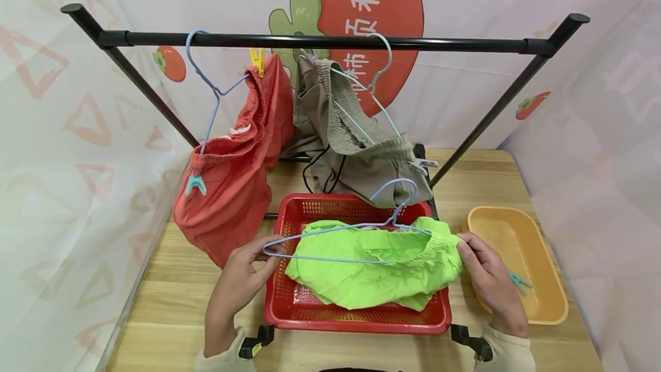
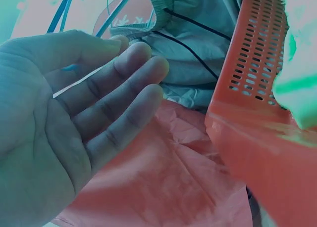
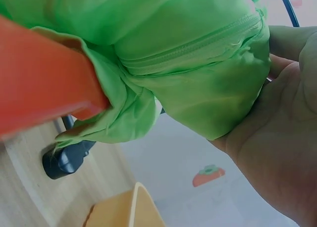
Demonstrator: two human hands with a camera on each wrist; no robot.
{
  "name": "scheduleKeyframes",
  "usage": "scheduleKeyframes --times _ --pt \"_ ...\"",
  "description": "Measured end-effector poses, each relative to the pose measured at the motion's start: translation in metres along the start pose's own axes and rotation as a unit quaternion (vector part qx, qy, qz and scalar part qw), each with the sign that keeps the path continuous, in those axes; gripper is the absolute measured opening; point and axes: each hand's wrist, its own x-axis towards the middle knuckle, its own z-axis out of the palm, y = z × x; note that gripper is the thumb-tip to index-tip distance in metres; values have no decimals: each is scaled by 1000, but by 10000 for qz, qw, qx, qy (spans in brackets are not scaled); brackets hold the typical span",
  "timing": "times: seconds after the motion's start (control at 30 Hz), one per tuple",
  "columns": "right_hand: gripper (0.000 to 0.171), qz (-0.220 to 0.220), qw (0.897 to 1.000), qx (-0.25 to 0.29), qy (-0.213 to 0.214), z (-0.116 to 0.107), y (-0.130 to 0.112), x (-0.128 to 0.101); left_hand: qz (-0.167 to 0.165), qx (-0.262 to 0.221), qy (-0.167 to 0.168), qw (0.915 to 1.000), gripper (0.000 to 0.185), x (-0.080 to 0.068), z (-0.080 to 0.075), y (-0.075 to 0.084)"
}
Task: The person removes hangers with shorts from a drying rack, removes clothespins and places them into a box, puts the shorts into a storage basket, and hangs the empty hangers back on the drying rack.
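Bright green shorts (image 1: 372, 271) lie in a red perforated basket (image 1: 356, 321) on a wooden table. A thin blue wire hanger (image 1: 335, 227) rests across their waistband. My left hand (image 1: 258, 254) pinches the hanger's left corner between thumb and fingers. In the left wrist view the palm (image 2: 74, 113) faces the camera, with the wire passing by the thumb. My right hand (image 1: 467, 248) grips the right end of the green waistband. The right wrist view shows that green cloth (image 3: 198, 64) bunched against the palm (image 3: 282, 153), beside the basket's rim (image 3: 39, 78).
Behind the basket, orange-red shorts (image 1: 232, 188) and khaki shorts (image 1: 351, 148) hang on hangers from a black rail (image 1: 320, 42), pinned with clips. A yellow tub (image 1: 547, 297) at the right holds a teal clip (image 1: 518, 281). The rack's legs flank the basket.
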Motion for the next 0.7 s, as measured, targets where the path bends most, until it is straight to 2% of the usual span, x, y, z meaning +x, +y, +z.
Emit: scheduleKeyframes --times 0.17,0.27,0.43,0.57,0.7 --pt "21 12 9998 -165 83 2 2 0 96 4 -46 9999 33 -2 -3 0" --pt "20 49 9997 -197 144 3 2 -1 181 -49 57 9998 33 -4 -4 -1" --pt "21 117 9991 -311 252 6 1 0 455 -520 229 9973 30 -4 -2 -2" --pt "21 185 9992 -349 69 10 -2 1 693 -569 310 9955 32 -2 -2 0" --pt "21 256 9993 -235 -125 14 -5 3 710 -383 291 9963 28 -1 -4 0"
